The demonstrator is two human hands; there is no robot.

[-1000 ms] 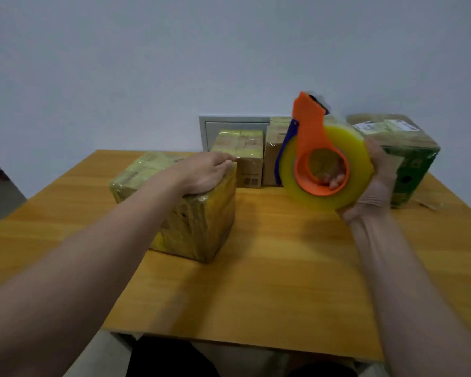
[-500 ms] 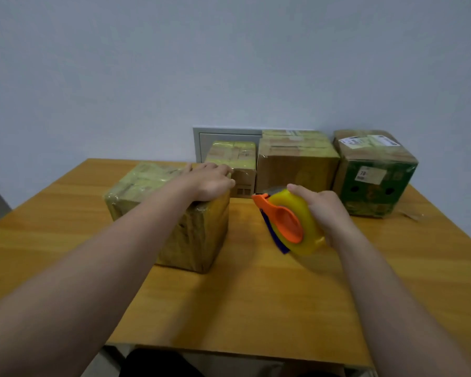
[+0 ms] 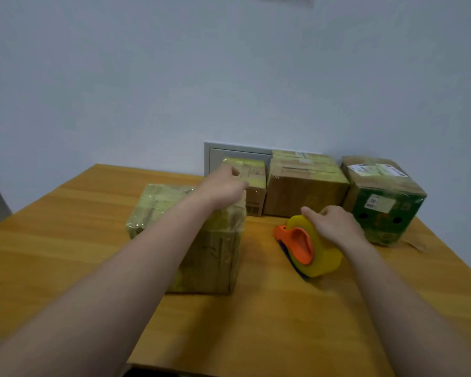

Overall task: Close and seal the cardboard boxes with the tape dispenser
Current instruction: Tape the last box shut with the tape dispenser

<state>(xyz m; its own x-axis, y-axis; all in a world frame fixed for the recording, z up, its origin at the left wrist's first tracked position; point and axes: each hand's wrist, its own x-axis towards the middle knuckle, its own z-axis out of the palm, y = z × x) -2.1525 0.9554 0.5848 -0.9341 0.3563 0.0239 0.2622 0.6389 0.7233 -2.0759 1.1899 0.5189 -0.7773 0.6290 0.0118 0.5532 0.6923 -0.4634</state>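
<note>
A cardboard box wrapped in yellowish tape (image 3: 201,240) stands on the wooden table (image 3: 256,322) at centre left. My left hand (image 3: 223,186) hovers over its far top edge, fingers loosely curled and holding nothing, close to a small taped box (image 3: 252,180) behind. The tape dispenser (image 3: 307,246), an orange frame with a yellow tape roll, sits on the table to the right of the near box. My right hand (image 3: 332,227) lies over the top of the roll with its fingers curled round it.
Along the wall at the back stand a larger brown taped box (image 3: 305,186) and a green printed box with labels (image 3: 384,202). A grey wall panel (image 3: 215,156) shows behind them. A paper scrap (image 3: 416,244) lies at the table's right edge.
My right hand has lowered the tape dispenser from mid-air down onto the table. My left hand has lifted off the near box's top and moved toward the small box behind.
</note>
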